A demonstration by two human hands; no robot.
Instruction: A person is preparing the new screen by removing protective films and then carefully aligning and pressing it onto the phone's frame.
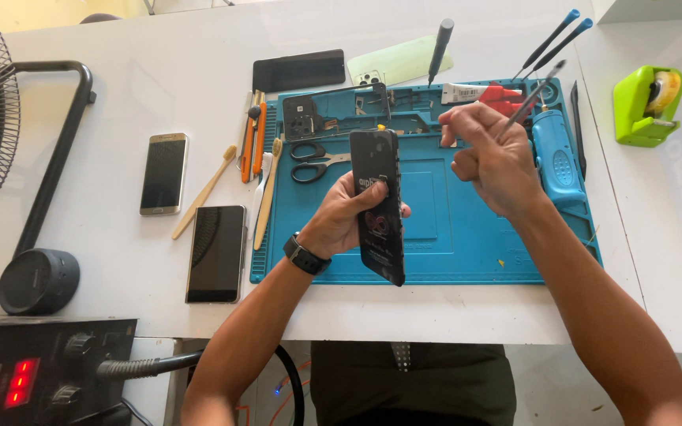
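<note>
My left hand [343, 217] grips a black phone part [378, 201] on edge, tilted upright above the blue work mat [467, 229]. A dark watch sits on that wrist. My right hand [489, 158] is closed around a thin grey tool [532, 99] whose shaft points up and to the right. The right hand hovers over the mat, a little to the right of the phone part and apart from it.
A phone frame [341, 110], scissors [317, 162], a blue electric driver [558, 162] and a red tube lie on the mat. Left of it are brushes, two phones [163, 173] [216, 252] and a fan. A green tape dispenser [647, 104] stands at right.
</note>
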